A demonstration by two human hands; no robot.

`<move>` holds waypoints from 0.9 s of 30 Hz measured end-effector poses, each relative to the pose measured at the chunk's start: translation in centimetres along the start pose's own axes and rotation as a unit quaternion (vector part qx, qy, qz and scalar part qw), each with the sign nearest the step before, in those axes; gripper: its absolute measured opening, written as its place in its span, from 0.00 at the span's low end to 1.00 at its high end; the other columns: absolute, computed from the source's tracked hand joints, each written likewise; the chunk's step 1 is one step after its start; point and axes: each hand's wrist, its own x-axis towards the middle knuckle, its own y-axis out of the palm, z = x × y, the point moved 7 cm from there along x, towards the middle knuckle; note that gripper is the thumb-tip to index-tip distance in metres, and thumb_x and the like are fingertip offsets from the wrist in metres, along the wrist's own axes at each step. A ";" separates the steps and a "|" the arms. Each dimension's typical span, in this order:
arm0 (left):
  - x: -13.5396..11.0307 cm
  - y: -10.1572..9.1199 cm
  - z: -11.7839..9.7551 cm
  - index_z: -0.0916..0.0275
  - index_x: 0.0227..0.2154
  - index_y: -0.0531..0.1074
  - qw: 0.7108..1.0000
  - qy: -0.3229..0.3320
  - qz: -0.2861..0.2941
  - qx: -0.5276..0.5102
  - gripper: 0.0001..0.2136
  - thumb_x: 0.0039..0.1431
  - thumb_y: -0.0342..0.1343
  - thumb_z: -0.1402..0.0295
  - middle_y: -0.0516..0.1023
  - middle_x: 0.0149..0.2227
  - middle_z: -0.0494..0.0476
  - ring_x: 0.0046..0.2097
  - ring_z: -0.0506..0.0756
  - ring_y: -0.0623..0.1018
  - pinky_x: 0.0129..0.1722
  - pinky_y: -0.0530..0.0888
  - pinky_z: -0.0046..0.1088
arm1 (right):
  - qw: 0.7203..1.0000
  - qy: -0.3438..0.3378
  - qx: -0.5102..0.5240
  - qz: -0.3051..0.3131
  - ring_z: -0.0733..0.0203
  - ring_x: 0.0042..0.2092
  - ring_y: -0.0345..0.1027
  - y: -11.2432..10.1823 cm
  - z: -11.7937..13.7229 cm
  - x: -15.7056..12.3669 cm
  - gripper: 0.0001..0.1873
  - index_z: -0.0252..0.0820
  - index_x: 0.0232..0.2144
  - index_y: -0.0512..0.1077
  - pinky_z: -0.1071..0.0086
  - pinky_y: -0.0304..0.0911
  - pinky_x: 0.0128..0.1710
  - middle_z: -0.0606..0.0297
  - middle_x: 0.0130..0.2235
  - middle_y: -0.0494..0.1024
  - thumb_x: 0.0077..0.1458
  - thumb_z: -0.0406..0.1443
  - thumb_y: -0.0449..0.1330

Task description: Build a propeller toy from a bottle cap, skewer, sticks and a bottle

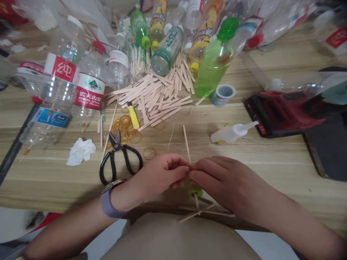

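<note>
My left hand [162,173], with a watch on its wrist, and my right hand [227,184] meet near the table's front edge. Both have their fingers pinched together around a thin wooden stick [186,142], which points away from me. My fingertips hide the middle of the stick. Just below them shows a green bottle cap [199,191]. Under the cap, several flat craft sticks [207,210] cross one another at the stick's near end. Black-handled scissors [120,155] lie open to the left of my left hand.
A glue bottle [227,133] lies ahead of my right hand, near a red power tool [284,112]. Ahead are loose craft sticks [154,97], rubber bands [124,128], a yellow cutter [133,115], a tape roll [223,95] and a green bottle [214,68]. Plastic bottles [90,86] stand left.
</note>
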 end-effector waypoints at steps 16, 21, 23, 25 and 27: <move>-0.6 -1.2 -0.3 0.61 0.29 0.72 0.985 0.050 -0.070 0.149 0.07 0.59 0.54 0.65 0.70 0.22 0.45 0.26 0.49 0.68 0.27 0.63 0.25 | 0.982 0.130 0.024 -0.132 0.60 0.33 0.71 -1.0 -2.1 -0.2 0.10 0.35 0.44 0.69 0.69 0.63 0.29 0.60 0.35 0.74 0.68 0.31 0.48; -0.7 -1.5 -0.5 0.62 0.29 0.73 0.975 0.078 -0.091 0.185 0.08 0.60 0.53 0.64 0.72 0.24 0.47 0.27 0.49 0.70 0.26 0.64 0.25 | 0.983 0.142 0.083 -0.081 0.65 0.26 0.66 0.1 -2.0 -0.6 0.12 0.39 0.34 0.73 0.71 0.58 0.24 0.65 0.29 0.70 0.68 0.35 0.51; -0.8 -1.6 -0.6 0.61 0.30 0.73 0.973 0.088 -0.098 0.191 0.08 0.60 0.54 0.65 0.73 0.24 0.47 0.27 0.49 0.70 0.27 0.64 0.25 | 0.978 0.160 0.113 -0.076 0.65 0.28 0.68 0.5 -2.2 -0.6 0.12 0.39 0.35 0.74 0.72 0.59 0.26 0.64 0.30 0.71 0.68 0.34 0.52; -0.9 -1.6 -0.8 0.61 0.29 0.73 0.969 0.098 -0.106 0.202 0.07 0.61 0.54 0.66 0.73 0.24 0.46 0.27 0.49 0.70 0.27 0.64 0.25 | 0.970 0.178 0.151 -0.073 0.65 0.30 0.68 1.0 -2.5 -0.5 0.11 0.40 0.37 0.74 0.73 0.60 0.28 0.64 0.32 0.71 0.67 0.33 0.52; -1.1 -1.6 -1.0 0.61 0.28 0.73 0.963 0.107 -0.116 0.218 0.07 0.61 0.54 0.67 0.73 0.25 0.46 0.27 0.49 0.70 0.28 0.64 0.25 | 0.962 0.191 0.184 -0.070 0.65 0.32 0.68 1.4 -2.8 -0.3 0.10 0.40 0.37 0.74 0.74 0.60 0.29 0.65 0.32 0.71 0.66 0.31 0.53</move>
